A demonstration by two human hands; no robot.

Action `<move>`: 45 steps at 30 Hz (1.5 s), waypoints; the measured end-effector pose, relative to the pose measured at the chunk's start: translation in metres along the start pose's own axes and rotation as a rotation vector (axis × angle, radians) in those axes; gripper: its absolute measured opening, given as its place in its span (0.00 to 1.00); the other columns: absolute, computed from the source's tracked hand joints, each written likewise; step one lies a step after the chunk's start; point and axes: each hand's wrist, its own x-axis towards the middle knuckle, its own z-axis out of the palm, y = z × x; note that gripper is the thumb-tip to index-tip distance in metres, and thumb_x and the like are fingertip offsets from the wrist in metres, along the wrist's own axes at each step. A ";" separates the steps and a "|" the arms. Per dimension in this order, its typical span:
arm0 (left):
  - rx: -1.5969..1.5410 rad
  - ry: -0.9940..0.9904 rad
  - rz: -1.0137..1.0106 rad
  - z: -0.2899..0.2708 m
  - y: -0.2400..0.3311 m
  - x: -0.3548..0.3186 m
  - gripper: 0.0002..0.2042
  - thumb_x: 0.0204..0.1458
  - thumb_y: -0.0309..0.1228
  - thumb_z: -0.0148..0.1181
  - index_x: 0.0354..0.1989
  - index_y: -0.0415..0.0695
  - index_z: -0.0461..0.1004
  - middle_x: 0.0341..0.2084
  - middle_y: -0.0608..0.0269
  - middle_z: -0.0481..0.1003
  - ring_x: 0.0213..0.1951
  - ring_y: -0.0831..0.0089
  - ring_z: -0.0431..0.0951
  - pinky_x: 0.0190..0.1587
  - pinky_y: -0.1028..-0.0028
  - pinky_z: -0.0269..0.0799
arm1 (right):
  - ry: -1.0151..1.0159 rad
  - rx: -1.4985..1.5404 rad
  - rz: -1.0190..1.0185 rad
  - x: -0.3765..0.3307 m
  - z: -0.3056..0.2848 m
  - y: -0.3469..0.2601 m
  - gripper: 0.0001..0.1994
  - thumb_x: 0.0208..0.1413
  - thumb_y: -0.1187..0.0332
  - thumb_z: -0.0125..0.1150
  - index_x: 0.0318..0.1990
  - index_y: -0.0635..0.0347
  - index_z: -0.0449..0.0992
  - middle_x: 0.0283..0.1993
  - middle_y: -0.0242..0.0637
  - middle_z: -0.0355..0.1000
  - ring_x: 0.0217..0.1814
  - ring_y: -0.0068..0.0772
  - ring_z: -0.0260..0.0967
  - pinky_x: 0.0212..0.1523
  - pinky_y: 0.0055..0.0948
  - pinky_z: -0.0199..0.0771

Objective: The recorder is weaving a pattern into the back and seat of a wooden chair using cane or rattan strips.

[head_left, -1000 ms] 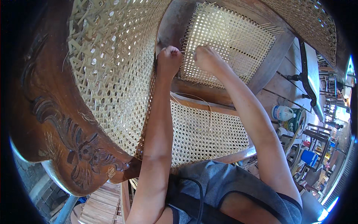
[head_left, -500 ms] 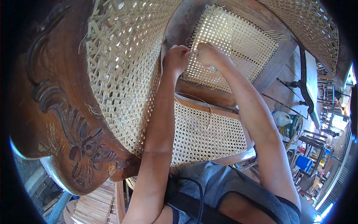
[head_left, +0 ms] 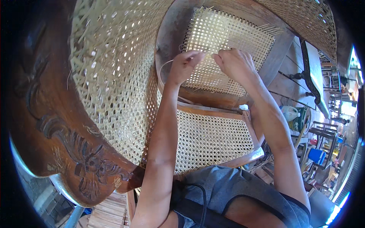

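Note:
A woven cane seat panel (head_left: 228, 34) fills the opening of a dark wooden seat frame (head_left: 173, 32), with loose cane ends sticking out at its far right corner. My left hand (head_left: 185, 67) is closed above the panel's left edge. From it a thin cane strand (head_left: 161, 72) loops down on the left. Over the middle of the panel my right hand (head_left: 238, 66) is closed, thumb against curled fingers. What the right fingertips hold is too fine to make out. A small gap separates the two hands.
A curved cane backrest (head_left: 114, 76) in a carved wooden frame (head_left: 57, 152) rises close on my left. Another cane panel (head_left: 213, 136) lies nearer my body. Beyond my right arm are a dark turned-leg piece (head_left: 310, 72), a plastic jug (head_left: 290, 113) and several furniture frames.
My hands have drawn apart; the right hand has moved right and turned its back upward. The cane strand now loops beside my left wrist. The view has shifted slightly.

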 end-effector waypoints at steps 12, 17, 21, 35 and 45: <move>0.119 0.399 -0.016 -0.017 -0.035 -0.009 0.05 0.51 0.25 0.63 0.33 0.36 0.80 0.26 0.65 0.76 0.27 0.83 0.74 0.33 0.80 0.70 | -0.271 0.209 0.081 0.040 0.056 -0.019 0.10 0.55 0.70 0.52 0.31 0.66 0.77 0.32 0.53 0.77 0.35 0.51 0.77 0.40 0.47 0.76; 0.195 0.436 -0.049 -0.018 -0.041 -0.009 0.06 0.49 0.27 0.63 0.31 0.37 0.78 0.26 0.62 0.76 0.27 0.79 0.75 0.33 0.77 0.72 | -0.317 0.232 0.151 0.048 0.049 -0.034 0.08 0.51 0.74 0.54 0.32 0.67 0.79 0.37 0.52 0.77 0.40 0.49 0.78 0.44 0.44 0.77; 0.275 0.450 -0.026 -0.017 -0.042 -0.009 0.05 0.53 0.28 0.63 0.32 0.38 0.79 0.23 0.70 0.76 0.28 0.86 0.72 0.33 0.83 0.69 | -0.249 0.110 0.075 0.052 0.041 -0.046 0.09 0.55 0.74 0.53 0.39 0.61 0.79 0.44 0.47 0.77 0.48 0.42 0.76 0.47 0.38 0.78; 0.433 0.391 -0.002 0.000 -0.031 -0.004 0.07 0.47 0.26 0.66 0.35 0.40 0.81 0.28 0.62 0.76 0.31 0.76 0.76 0.35 0.77 0.72 | -0.151 0.081 0.119 0.054 0.059 -0.032 0.09 0.56 0.70 0.53 0.33 0.57 0.81 0.36 0.38 0.79 0.41 0.35 0.77 0.39 0.37 0.77; 0.921 0.525 0.277 0.000 -0.021 -0.017 0.07 0.48 0.30 0.62 0.36 0.46 0.77 0.32 0.56 0.74 0.39 0.55 0.73 0.46 0.59 0.69 | -0.058 0.154 0.275 0.016 0.032 0.029 0.23 0.64 0.50 0.47 0.32 0.62 0.78 0.36 0.43 0.78 0.32 0.43 0.76 0.39 0.45 0.75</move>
